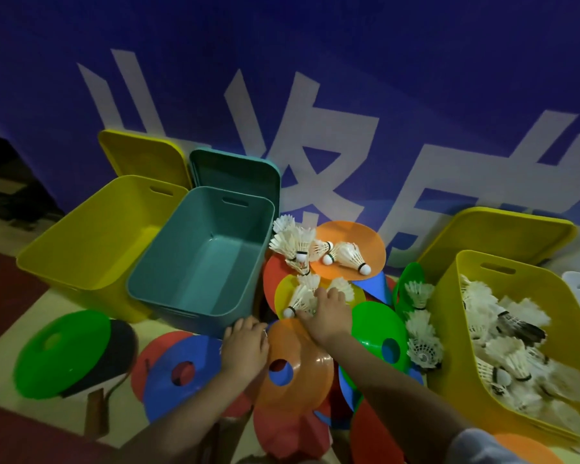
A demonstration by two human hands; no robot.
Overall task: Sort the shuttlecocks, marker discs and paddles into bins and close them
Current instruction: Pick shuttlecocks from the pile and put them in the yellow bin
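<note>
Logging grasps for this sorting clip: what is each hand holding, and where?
Right hand grasps white feather shuttlecocks by their skirts. Left hand: unclear.

White feathered shuttlecocks (315, 249) are lying loose on an orange marker disc (355, 242), and more are filling the open yellow bin (449, 296) at right. Marker discs in orange (298, 363), blue (168, 373), green (375, 329) and red are lying overlapped on the floor. A paddle (114, 356) is lying beneath a green disc (64, 353). The teal bin (188, 279) and left yellow bin (81, 256) are standing open, lids leaning behind.
</note>
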